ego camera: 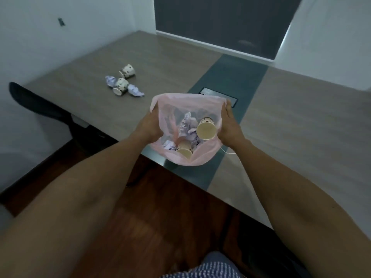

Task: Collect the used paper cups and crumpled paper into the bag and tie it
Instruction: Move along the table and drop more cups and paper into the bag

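A pale pink plastic bag (202, 155) stands open near the table's front edge. My left hand (149, 127) grips its left rim and my right hand (229, 129) grips its right rim, spreading the mouth. Inside lie two paper cups (206, 129) (184, 149) and crumpled paper (187, 127). Farther left on the table lie two spotted paper cups (127, 71) (120, 88) on their sides, with crumpled paper balls (110, 80) (136, 91) beside them.
The wooden table (170, 63) has a dark centre strip with a socket cover (219, 96) behind the bag. A dark chair (38, 105) stands at the left edge. A white wall and a dark panel rise at the back.
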Demonstrator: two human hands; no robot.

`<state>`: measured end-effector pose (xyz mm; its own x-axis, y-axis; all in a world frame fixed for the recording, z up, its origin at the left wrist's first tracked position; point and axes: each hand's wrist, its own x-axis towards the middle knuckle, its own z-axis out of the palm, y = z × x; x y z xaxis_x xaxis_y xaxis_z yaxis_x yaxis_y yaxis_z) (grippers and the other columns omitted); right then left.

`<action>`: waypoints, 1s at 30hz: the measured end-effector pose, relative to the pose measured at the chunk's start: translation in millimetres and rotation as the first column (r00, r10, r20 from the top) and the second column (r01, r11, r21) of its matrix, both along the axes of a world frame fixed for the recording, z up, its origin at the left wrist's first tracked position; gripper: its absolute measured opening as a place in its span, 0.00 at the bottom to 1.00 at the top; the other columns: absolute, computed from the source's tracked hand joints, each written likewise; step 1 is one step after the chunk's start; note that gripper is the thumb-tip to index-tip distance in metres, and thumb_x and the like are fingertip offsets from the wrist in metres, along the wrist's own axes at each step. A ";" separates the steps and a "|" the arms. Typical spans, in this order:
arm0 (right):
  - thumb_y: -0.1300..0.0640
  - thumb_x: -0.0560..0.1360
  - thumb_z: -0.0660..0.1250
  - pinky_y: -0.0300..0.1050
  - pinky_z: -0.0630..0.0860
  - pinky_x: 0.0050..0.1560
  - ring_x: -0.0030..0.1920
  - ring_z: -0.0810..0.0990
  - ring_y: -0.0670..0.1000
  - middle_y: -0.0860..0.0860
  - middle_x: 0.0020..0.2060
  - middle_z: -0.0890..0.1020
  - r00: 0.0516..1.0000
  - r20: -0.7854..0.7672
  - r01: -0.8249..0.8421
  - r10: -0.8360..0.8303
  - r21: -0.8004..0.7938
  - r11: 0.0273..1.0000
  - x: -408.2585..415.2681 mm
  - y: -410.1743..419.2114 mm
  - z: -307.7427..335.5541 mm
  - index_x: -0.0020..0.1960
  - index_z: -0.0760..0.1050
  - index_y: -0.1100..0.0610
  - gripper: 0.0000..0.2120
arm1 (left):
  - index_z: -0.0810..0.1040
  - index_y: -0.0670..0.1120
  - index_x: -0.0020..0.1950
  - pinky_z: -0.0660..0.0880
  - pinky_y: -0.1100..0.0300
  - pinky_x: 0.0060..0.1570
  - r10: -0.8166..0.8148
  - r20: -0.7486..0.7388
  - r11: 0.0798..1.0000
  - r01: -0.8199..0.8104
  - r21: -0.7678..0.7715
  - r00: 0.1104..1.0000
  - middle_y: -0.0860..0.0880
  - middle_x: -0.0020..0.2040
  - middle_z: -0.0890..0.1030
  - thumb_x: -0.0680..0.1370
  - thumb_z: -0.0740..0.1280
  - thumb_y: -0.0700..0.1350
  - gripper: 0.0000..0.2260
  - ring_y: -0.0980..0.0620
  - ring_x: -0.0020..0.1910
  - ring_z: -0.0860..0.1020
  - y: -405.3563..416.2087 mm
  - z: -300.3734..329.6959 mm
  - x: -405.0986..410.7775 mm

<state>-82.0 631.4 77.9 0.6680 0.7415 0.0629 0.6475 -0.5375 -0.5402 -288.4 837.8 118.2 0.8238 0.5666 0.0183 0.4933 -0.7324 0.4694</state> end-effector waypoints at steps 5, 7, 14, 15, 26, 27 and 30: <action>0.49 0.77 0.73 0.57 0.71 0.68 0.76 0.64 0.57 0.39 0.80 0.33 0.995 -0.007 -0.099 0.099 0.020 0.995 -16.3 92.3 0.4 0.82 0.32 0.48 0.54 | 0.49 0.46 0.84 0.73 0.48 0.60 0.091 0.007 0.996 -0.091 0.008 0.996 0.42 0.79 0.65 0.72 0.69 0.32 0.46 0.38 0.71 0.72 72.0 -6.4 -36.0; 0.53 0.77 0.73 0.56 0.73 0.64 0.75 0.65 0.58 0.40 0.80 0.33 0.991 0.023 -0.133 0.133 0.008 0.991 -19.0 125.4 -3.6 0.82 0.33 0.50 0.53 | 0.47 0.47 0.84 0.73 0.51 0.55 0.124 0.006 0.992 -0.124 -0.007 0.992 0.42 0.77 0.68 0.71 0.70 0.32 0.47 0.37 0.68 0.73 97.7 -11.0 -43.5; 0.62 0.77 0.71 0.57 0.73 0.66 0.76 0.64 0.57 0.44 0.81 0.34 0.991 0.007 -0.131 0.132 -0.051 0.990 6.1 233.5 -13.4 0.82 0.33 0.53 0.52 | 0.46 0.50 0.84 0.73 0.51 0.47 0.171 0.014 0.984 -0.170 -0.058 0.985 0.44 0.65 0.76 0.70 0.69 0.32 0.48 0.40 0.57 0.78 199.9 -23.4 -24.0; 0.63 0.76 0.70 0.56 0.74 0.65 0.76 0.65 0.57 0.44 0.81 0.34 0.993 -0.001 -0.120 0.121 -0.061 0.991 12.5 247.1 -13.0 0.82 0.33 0.53 0.52 | 0.46 0.50 0.84 0.73 0.52 0.48 0.164 0.006 0.985 -0.163 -0.059 0.987 0.44 0.67 0.76 0.71 0.69 0.32 0.48 0.39 0.58 0.78 215.0 -23.8 -15.9; 0.74 0.72 0.67 0.51 0.80 0.47 0.79 0.58 0.55 0.47 0.81 0.35 0.996 0.072 0.062 -0.061 -0.018 0.998 81.6 334.2 6.5 0.82 0.33 0.56 0.53 | 0.43 0.47 0.84 0.74 0.49 0.61 -0.025 0.044 0.996 0.029 -0.087 0.999 0.38 0.74 0.72 0.73 0.71 0.38 0.48 0.37 0.66 0.75 352.8 -15.8 98.3; 0.75 0.72 0.66 0.49 0.79 0.41 0.79 0.58 0.54 0.47 0.81 0.35 0.993 0.078 0.089 -0.088 -0.008 0.996 86.1 338.8 4.9 0.82 0.34 0.57 0.53 | 0.41 0.48 0.84 0.75 0.51 0.57 -0.049 0.035 0.995 0.051 -0.081 0.998 0.37 0.72 0.73 0.74 0.71 0.37 0.49 0.37 0.63 0.77 362.7 -15.1 110.3; 0.76 0.71 0.64 0.52 0.80 0.41 0.79 0.57 0.54 0.48 0.81 0.35 0.980 0.092 0.174 -0.175 0.019 0.985 95.1 347.5 0.1 0.82 0.35 0.58 0.52 | 0.38 0.49 0.83 0.69 0.55 0.52 -0.126 0.026 0.992 0.126 -0.025 0.992 0.33 0.71 0.72 0.75 0.69 0.35 0.48 0.35 0.60 0.77 390.8 -12.5 144.1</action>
